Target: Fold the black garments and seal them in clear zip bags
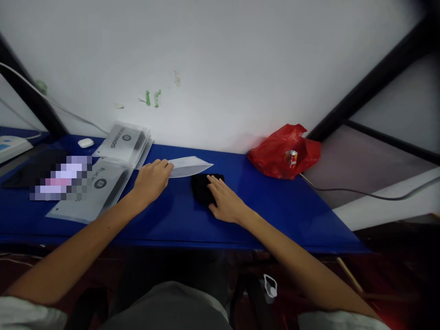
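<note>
In the head view, my left hand (153,182) is closed on the near left end of a translucent plastic bag (190,166), whose far end points right over the blue table. My right hand (227,198) lies with its fingers spread on a black folded cloth-like bundle (202,189). That bundle sits on the table just below and right of the bag. What kind of item the black bundle is cannot be made out.
Stacks of printed frosted bags (99,181) lie left on the blue table (178,220). Beyond them are a blurred-out phone-like screen (62,176), a small white case (85,143) and a white device (13,147). A red plastic bag (275,153) stands right against the wall.
</note>
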Demonstrator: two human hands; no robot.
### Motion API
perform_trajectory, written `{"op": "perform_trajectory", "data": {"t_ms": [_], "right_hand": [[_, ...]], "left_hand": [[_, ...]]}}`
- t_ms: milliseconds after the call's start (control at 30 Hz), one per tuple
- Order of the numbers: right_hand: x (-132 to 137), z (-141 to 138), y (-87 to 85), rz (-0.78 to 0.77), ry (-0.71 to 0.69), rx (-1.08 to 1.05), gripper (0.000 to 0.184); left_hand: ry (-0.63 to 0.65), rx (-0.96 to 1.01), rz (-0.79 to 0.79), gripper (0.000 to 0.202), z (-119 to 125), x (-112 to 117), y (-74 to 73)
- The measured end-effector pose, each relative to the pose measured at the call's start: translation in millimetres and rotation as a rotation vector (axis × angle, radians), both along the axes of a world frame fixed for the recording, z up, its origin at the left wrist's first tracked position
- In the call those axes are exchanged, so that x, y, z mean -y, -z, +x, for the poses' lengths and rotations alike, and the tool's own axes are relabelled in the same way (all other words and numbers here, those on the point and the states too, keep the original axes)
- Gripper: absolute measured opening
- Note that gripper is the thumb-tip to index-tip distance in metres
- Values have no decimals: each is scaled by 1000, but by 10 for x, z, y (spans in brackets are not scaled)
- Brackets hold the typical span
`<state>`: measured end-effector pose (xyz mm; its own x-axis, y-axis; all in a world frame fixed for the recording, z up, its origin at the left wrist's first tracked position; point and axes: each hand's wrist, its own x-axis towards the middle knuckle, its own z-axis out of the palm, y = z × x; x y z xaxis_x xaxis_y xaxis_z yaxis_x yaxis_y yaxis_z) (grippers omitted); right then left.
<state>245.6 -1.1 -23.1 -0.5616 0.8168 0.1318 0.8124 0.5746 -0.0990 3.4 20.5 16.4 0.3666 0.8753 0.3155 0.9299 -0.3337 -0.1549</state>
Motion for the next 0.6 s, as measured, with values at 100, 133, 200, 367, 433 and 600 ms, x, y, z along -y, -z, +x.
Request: {"op": "perform_trajectory", "data": {"t_ms": [100, 133, 200, 367, 433, 600], "right_hand": [[-52, -54, 75, -25, 32, -36, 53], [-65, -75, 94, -25, 49, -41, 53], [-80, -119, 114, -23, 89, -35, 56], [-103, -192, 65, 5, 141, 36, 69], [-128, -196, 36, 13, 124, 61, 71], [-202, -180, 8, 18, 99, 70, 62]], "left_hand": [[8, -14, 18, 27, 13, -23, 48], [10, -17, 21, 26, 16, -29, 60], [17, -23, 19, 26, 22, -38, 73], [26, -29, -4, 26, 27, -33, 68], [27, -41, 9, 26, 35, -27, 68], [2, -78, 41, 26, 81, -26, 82]]}}
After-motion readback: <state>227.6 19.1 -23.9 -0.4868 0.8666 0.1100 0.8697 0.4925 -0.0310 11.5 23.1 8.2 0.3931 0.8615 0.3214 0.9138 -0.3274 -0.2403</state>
